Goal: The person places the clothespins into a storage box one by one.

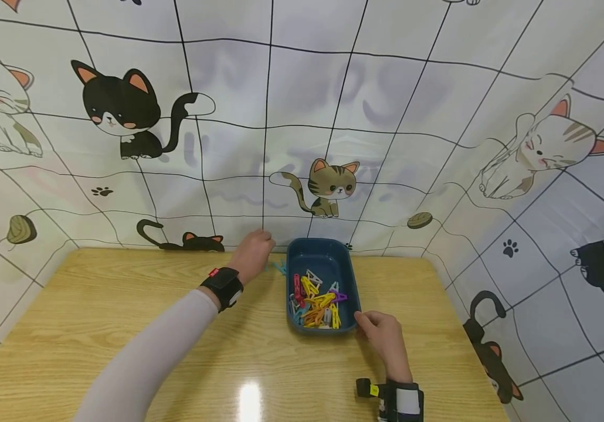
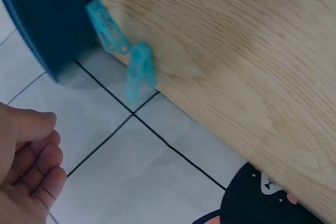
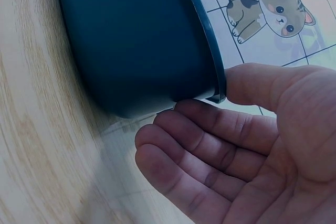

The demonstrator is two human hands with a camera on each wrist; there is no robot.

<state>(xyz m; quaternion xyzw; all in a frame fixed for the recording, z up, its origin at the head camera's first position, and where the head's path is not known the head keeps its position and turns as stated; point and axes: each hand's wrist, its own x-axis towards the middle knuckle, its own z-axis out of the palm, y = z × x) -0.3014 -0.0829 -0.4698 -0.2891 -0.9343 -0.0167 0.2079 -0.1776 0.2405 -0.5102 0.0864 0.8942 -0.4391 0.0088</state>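
A dark blue plastic basket (image 1: 355,287) stands at the table's far side, with several coloured clothespins (image 1: 316,302) inside. My right hand (image 1: 383,337) pinches its near right corner; in the right wrist view the thumb and index finger meet at the basket's rim (image 3: 207,40), the other fingers loosely bent below. My left hand (image 1: 253,255) is over the far edge, left of the basket. In the left wrist view the left hand (image 2: 31,163) has loosely bent fingers and nothing visible in them. Turquoise clothespins (image 2: 140,66) lie at the table edge beside the basket, apart from the hand.
The wooden table (image 1: 207,363) meets a cat-printed sheet (image 1: 233,146) at its back edge. More of this sheet hangs at the left and right sides. A bright reflection shows at the table's front.
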